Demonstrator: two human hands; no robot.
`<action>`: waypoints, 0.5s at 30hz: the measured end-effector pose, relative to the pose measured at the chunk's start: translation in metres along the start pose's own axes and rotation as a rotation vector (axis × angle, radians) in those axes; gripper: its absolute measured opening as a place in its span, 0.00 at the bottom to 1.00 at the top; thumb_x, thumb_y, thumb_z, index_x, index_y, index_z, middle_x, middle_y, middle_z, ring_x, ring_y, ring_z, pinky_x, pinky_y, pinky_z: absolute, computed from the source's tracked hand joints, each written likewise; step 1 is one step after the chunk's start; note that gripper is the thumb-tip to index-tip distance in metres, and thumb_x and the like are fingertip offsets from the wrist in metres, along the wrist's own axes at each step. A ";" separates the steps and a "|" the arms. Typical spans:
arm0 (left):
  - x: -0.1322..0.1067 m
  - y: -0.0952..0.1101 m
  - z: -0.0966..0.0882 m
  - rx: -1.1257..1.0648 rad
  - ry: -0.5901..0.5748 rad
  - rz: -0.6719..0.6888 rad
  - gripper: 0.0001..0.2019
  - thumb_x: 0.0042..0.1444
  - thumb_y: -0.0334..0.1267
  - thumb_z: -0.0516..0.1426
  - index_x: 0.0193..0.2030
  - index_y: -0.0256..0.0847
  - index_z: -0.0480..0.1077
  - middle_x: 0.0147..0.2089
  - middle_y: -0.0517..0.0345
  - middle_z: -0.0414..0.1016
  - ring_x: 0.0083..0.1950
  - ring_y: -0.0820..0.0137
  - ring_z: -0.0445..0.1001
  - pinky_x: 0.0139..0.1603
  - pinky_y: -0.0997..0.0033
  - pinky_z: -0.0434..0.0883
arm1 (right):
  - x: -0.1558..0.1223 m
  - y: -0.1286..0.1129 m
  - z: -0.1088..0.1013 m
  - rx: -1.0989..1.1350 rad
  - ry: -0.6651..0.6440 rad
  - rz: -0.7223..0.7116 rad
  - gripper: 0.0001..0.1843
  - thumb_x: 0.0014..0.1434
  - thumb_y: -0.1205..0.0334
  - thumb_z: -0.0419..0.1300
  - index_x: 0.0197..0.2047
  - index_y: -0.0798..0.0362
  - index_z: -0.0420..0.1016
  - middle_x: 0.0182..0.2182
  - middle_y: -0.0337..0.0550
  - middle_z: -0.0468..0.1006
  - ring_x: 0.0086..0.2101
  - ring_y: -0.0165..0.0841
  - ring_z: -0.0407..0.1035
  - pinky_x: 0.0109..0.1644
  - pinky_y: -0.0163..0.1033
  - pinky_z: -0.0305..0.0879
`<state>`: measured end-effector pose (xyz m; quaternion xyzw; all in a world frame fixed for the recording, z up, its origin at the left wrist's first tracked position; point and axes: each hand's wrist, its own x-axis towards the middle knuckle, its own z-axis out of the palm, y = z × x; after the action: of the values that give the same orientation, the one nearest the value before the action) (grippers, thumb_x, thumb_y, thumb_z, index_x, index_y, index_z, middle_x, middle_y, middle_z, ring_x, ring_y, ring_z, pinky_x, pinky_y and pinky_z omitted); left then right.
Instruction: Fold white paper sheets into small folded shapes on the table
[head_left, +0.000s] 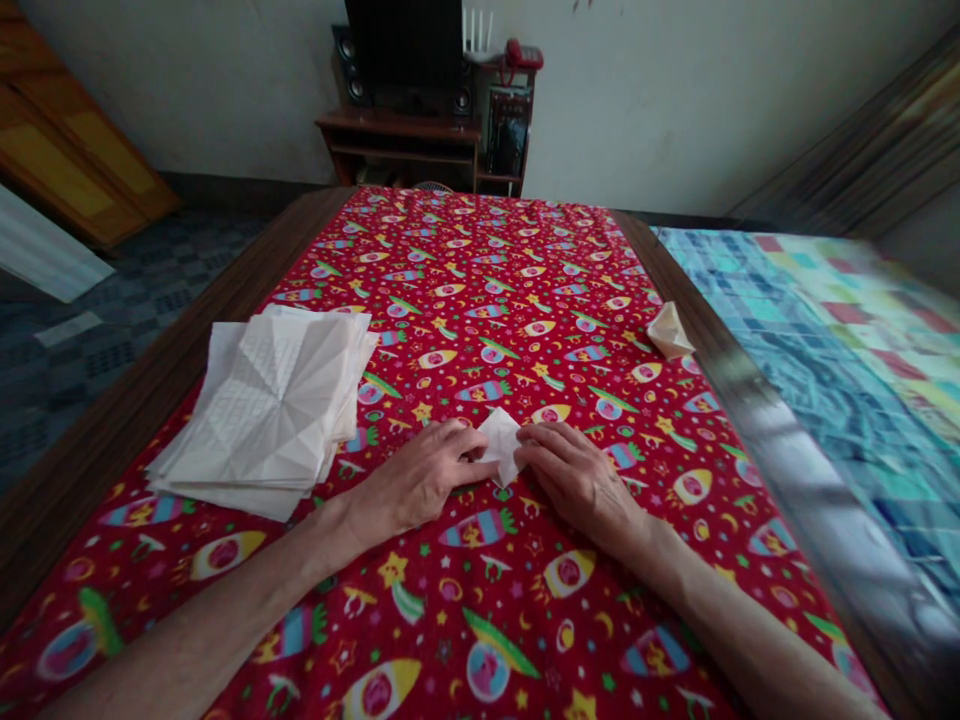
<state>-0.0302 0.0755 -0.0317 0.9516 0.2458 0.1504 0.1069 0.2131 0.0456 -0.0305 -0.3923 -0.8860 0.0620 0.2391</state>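
A small folded white paper (501,444) lies on the red patterned tablecloth (480,320) between both hands. My left hand (416,478) rests palm down with its fingertips pinching the paper's left edge. My right hand (579,478) lies flat beside it, its fingers pressed on the paper's right edge. To the left of my left hand sits a stack of creased white paper sheets (270,405). A finished folded paper piece (670,331) stands near the table's right edge.
The wooden table edge (150,390) shows on the left and right of the cloth. A bed with a blue checked cover (847,350) runs along the right. A dark cabinet with speakers and a red telephone (431,100) stands at the far wall.
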 end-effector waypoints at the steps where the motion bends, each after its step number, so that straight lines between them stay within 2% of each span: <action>1: 0.000 0.000 -0.001 0.019 -0.018 -0.002 0.19 0.61 0.28 0.52 0.56 0.53 0.68 0.46 0.56 0.69 0.47 0.66 0.66 0.50 0.63 0.68 | -0.001 0.000 0.000 -0.010 0.004 -0.009 0.13 0.66 0.67 0.47 0.46 0.52 0.73 0.49 0.50 0.74 0.50 0.38 0.65 0.51 0.46 0.68; 4: -0.001 0.000 -0.002 0.008 -0.016 -0.005 0.19 0.61 0.29 0.53 0.56 0.54 0.69 0.47 0.56 0.69 0.49 0.64 0.66 0.51 0.61 0.68 | -0.001 -0.001 -0.001 -0.043 -0.005 -0.041 0.14 0.66 0.67 0.48 0.48 0.53 0.73 0.50 0.51 0.73 0.51 0.40 0.65 0.49 0.47 0.68; 10: -0.004 -0.006 -0.008 -0.243 0.136 -0.031 0.15 0.64 0.29 0.51 0.54 0.45 0.69 0.49 0.55 0.72 0.51 0.69 0.70 0.53 0.69 0.69 | -0.002 0.000 -0.007 -0.108 -0.054 -0.157 0.15 0.67 0.66 0.48 0.53 0.56 0.70 0.52 0.53 0.74 0.52 0.42 0.65 0.51 0.50 0.66; 15: -0.007 -0.012 -0.015 -0.131 0.118 0.031 0.15 0.63 0.29 0.52 0.56 0.40 0.67 0.51 0.53 0.72 0.53 0.68 0.69 0.56 0.65 0.69 | -0.005 0.006 -0.011 -0.089 -0.112 -0.193 0.18 0.68 0.66 0.48 0.58 0.54 0.65 0.55 0.50 0.72 0.55 0.37 0.66 0.55 0.47 0.64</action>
<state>-0.0460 0.0841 -0.0225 0.9357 0.2265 0.2237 0.1519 0.2245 0.0453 -0.0246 -0.3114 -0.9335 0.0210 0.1764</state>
